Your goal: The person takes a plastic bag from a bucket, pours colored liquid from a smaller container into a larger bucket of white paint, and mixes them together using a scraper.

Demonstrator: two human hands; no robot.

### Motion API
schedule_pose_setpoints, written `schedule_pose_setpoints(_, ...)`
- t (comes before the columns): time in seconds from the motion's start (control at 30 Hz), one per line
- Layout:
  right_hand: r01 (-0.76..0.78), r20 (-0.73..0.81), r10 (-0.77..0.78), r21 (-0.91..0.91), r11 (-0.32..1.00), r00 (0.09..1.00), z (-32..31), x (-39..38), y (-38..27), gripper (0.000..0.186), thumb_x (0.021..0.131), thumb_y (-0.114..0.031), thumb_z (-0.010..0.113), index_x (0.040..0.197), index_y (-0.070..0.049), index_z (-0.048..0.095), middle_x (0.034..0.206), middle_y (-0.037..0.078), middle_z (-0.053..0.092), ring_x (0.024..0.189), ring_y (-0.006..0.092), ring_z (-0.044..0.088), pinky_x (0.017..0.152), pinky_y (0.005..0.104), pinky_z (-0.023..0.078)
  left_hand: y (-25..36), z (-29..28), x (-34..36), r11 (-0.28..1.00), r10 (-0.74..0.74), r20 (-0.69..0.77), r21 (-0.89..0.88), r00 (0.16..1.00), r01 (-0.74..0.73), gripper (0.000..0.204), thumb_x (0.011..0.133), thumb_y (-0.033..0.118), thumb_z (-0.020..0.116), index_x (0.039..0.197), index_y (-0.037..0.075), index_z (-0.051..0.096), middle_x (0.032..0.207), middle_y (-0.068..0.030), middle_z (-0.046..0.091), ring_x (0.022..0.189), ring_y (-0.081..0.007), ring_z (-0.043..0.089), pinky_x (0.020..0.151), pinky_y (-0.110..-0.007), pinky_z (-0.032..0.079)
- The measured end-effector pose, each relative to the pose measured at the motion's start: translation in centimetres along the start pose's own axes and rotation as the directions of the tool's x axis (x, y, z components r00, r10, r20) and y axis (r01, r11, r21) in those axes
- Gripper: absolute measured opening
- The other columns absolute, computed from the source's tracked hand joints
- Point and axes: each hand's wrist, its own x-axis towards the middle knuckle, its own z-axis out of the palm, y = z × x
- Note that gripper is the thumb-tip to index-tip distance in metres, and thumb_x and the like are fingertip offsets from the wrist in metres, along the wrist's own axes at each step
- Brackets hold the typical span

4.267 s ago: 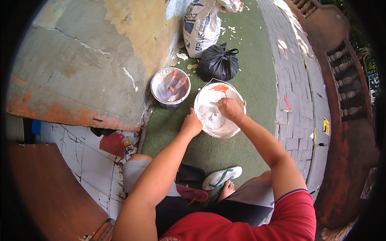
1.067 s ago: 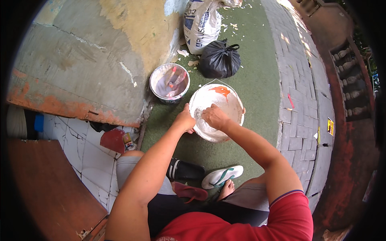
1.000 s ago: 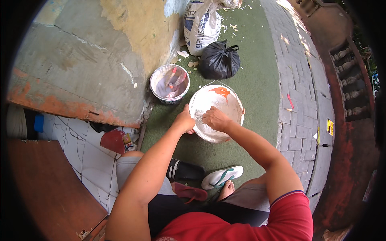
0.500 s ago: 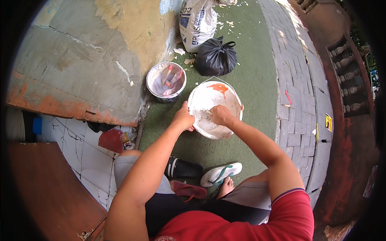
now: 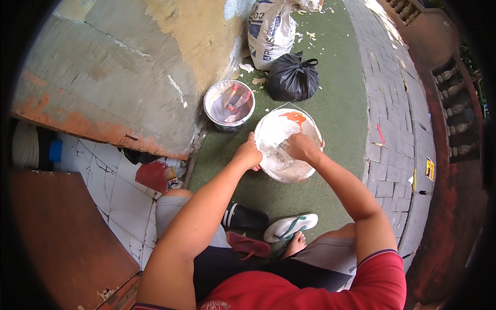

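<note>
A white bucket [image 5: 313,164], smeared with wet white paste and an orange patch inside, stands between my arms on the green mat. My left hand [image 5: 248,153] grips its left rim, the thumb on top. Inside the bucket, my right hand [image 5: 301,147] is closed just above the paste. Whatever it holds is mostly hidden; only a pale bit shows beside the fingers. The bucket's wire handle leans toward the far side. Just beyond my left hand is a second bucket [image 5: 208,112] with greyish liquid and red-handled tools standing in it.
A tied black plastic bag [image 5: 292,77] and a white printed sack [image 5: 271,33] stand beyond the buckets. At left is a peeling wall [image 5: 124,77] over cracked white tiles [image 5: 121,201]. Sandals [image 5: 292,228] lie near my feet. Grey paving [image 5: 385,98] runs along the right.
The whole view has shifted, so things appear farther right. My right hand remains in the bucket, moved slightly over the paste. My left hand keeps its grip on the rim.
</note>
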Motion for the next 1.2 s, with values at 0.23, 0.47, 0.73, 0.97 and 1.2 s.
schedule_pose_setpoints(0.23,0.28,-0.037,-0.288,-0.152,0.948,0.957,5.5,-2.8,-2.8,0.019,0.08,-0.012,0.053,0.078,-0.002,0.069,0.084,0.021,0.068,0.08,0.034,0.068,0.074,0.0416,0.054,-0.2,0.0,-0.2,1.0,-0.013,-0.001,0.0,1.0,0.013,0.079,0.086,-0.002,0.046,0.151,0.007,0.002,0.103,-0.0266,0.063,0.062,-0.0257,0.068,0.052,-0.035,0.059)
schedule_pose_setpoints(0.47,-0.02,-0.159,0.011,-0.053,0.998,0.987,5.0,-0.2,1.0,0.022,0.081,-0.017,0.054,0.076,0.0,0.069,0.081,0.023,0.067,0.076,0.0371,0.067,0.071,0.0444,0.053,-0.2,0.3,-0.4,1.0,-0.02,0.005,-0.001,1.0,0.02,0.078,0.088,-0.001,0.046,0.151,0.007,0.001,0.102,-0.0268,0.064,0.061,-0.0257,0.068,0.051,-0.035,0.058)
schedule_pose_setpoints(0.73,-0.093,-0.248,0.072,-0.073,0.993,0.966,2.9,2.4,1.2,0.017,0.078,-0.014,0.056,0.077,-0.004,0.071,0.083,0.02,0.069,0.078,0.0346,0.068,0.072,0.043,0.054,0.1,0.6,-0.3,0.999,-0.024,0.011,-0.027,1.0,0.025,0.079,0.088,-0.001,0.048,0.151,0.007,0.0,0.102,-0.0265,0.064,0.061,-0.0261,0.068,0.051,-0.035,0.058)
schedule_pose_setpoints(0.97,0.252,0.051,-0.247,-0.107,0.962,0.968,0.4,-0.4,-2.8,0.018,0.079,-0.017,0.055,0.082,-0.008,0.071,0.085,0.015,0.07,0.084,0.0314,0.067,0.078,0.0399,0.053,-1.0,-0.1,0.0,0.999,-0.018,-0.011,-0.037,1.0,0.018,0.079,0.087,-0.001,0.048,0.151,0.006,0.002,0.113,-0.028,0.06,0.062,-0.0262,0.068,0.051,-0.035,0.058)
schedule_pose_setpoints(1.2,0.194,-0.207,-0.206,-0.076,0.978,0.956,5.5,0.9,-1.8,0.019,0.08,-0.018,0.057,0.076,0.0,0.064,0.08,0.021,0.066,0.071,0.0356,0.066,0.065,0.0426,0.053,-0.1,0.3,-0.1,0.999,-0.029,0.0,-0.016,1.0,0.029,0.079,0.088,-0.001,0.047,0.151,0.008,0.0,0.108,-0.0278,0.062,0.063,-0.0262,0.068,0.052,-0.036,0.059)
